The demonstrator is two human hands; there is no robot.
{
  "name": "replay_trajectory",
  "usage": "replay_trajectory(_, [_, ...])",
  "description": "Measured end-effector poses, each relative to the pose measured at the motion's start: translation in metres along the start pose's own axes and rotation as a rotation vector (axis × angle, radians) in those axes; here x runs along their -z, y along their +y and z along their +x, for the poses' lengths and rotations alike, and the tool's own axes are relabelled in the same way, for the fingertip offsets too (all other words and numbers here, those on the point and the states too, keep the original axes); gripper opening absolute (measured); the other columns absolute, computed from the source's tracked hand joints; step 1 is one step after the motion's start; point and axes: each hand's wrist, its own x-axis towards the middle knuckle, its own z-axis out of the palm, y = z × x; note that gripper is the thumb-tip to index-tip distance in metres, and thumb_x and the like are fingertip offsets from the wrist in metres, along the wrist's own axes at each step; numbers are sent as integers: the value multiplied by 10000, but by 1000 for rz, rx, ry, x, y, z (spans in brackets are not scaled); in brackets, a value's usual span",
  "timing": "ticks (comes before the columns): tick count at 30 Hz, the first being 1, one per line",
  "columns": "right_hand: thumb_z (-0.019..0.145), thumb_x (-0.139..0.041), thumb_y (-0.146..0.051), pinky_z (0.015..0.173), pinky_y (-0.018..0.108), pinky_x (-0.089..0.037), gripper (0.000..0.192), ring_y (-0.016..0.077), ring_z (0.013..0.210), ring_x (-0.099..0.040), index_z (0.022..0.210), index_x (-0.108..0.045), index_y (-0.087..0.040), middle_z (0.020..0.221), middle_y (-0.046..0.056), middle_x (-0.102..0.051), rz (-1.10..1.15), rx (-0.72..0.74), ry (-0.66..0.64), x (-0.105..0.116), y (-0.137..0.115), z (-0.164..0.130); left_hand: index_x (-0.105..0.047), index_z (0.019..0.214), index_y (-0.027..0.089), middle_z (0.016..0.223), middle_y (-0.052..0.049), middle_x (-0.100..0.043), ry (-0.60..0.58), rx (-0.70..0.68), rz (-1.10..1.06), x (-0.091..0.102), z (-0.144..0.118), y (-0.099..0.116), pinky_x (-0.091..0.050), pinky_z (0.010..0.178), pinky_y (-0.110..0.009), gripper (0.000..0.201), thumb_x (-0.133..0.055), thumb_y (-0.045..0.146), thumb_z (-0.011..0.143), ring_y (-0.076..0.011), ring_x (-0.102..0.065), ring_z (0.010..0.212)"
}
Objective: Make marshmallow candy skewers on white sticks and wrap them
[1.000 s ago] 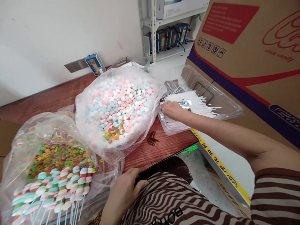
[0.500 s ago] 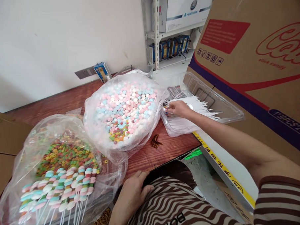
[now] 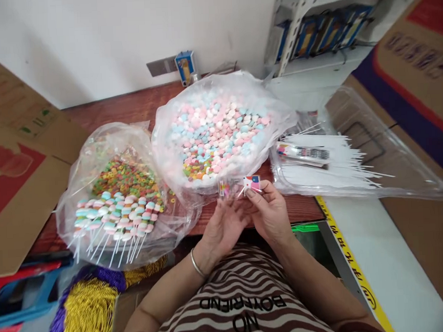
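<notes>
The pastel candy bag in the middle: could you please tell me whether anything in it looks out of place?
Yes, toward its near-left edge, brighter green, yellow and orange pieces look odd among the pastel candies.

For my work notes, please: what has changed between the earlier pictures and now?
The right hand moved from the clear container toward the body and now holds a small clear packet. The left hand came over beside it. The candy skewers stayed in place.

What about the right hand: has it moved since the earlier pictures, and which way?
Yes: judged against the table, the right hand has come out of the clear tray, leftward and back to near the table's front edge.
</notes>
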Motion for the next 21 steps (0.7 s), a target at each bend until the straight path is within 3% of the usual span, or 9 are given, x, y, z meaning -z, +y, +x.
replay_trajectory(4, [737,-871,-422,781,349,-612,335,175,765,-708,888,-631,-242,835,-6,-740,-66,-120,-103,-5,26,-4,-736,876,174,854,-16,-724,274,-234,79,18,-2,20,-534,751,-255,336,-922,369,675,-109,-630,730])
replay_trajectory(6, [727,-877,-423,779,333,-598,342,170,773,-690,916,-661,-238,859,-2,-742,-100,-174,-165,-7,33,-1,-715,780,159,746,4,-698,366,-335,157,27,-6,27,-517,677,-240,286,-926,308,657,-95,-606,654])
replay_trajectory(9, [773,-839,-421,791,312,-568,262,159,784,-655,880,-699,-227,865,2,-737,-177,-167,-221,-12,43,4,-696,721,156,689,20,-687,482,-464,199,34,-11,35,-525,713,-236,325,-956,300,591,-94,-620,661])
replay_trajectory(14, [806,-805,-436,819,318,-542,243,174,827,-648,865,-697,-226,873,6,-732,-298,-143,-323,-22,51,10,-739,829,159,734,7,-708,582,-542,275,42,-18,39,-517,709,-254,370,-954,341,589,-103,-610,655])
replay_trajectory(21, [809,-779,-524,640,267,-445,373,140,656,-505,710,-600,-212,677,-25,-583,-426,-124,-341,-36,54,13,-618,676,171,601,47,-598,647,-567,353,66,-20,40,-458,634,-245,412,-954,387,575,-92,-540,586])
